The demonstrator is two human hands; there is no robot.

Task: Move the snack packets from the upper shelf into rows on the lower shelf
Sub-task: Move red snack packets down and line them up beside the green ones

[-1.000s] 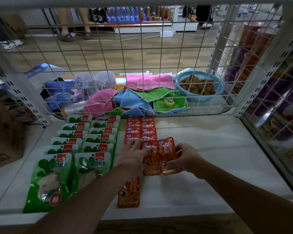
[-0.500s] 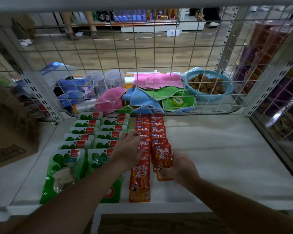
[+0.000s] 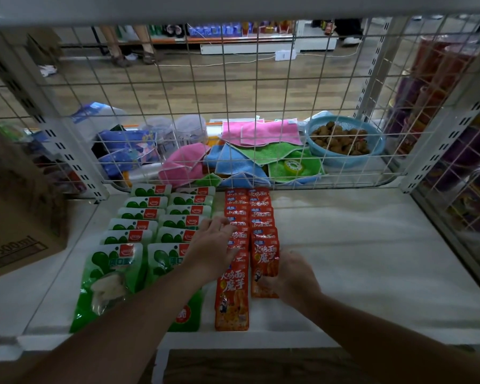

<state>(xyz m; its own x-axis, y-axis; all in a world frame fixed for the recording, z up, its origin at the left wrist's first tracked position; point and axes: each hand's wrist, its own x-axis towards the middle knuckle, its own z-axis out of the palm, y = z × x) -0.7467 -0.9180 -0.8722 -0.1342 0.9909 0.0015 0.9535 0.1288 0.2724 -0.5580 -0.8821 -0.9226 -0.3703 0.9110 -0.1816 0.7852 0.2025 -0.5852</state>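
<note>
Two rows of small red snack packets (image 3: pixel 247 214) run from the wire back toward me on the white shelf (image 3: pixel 358 259). Left of them lie two rows of green packets (image 3: pixel 161 217). My left hand (image 3: pixel 212 245) lies flat with spread fingers on the left red row, above the front red packet (image 3: pixel 232 303). My right hand (image 3: pixel 291 275) pinches the lower right edge of the front packet (image 3: pixel 263 261) of the right red row, which lies on the shelf.
A wire mesh panel (image 3: pixel 233 112) closes the back. Behind it lie coloured cloths (image 3: pixel 261 151), a blue basket (image 3: pixel 344 159) of brown items and tissue packs (image 3: pixel 128 151). A cardboard box (image 3: pixel 17 231) stands at the left. Mesh with products closes the right side.
The red packets my hands held apart have been drawn together and laid in line with the two red rows. My left hand moved up onto the left row.
</note>
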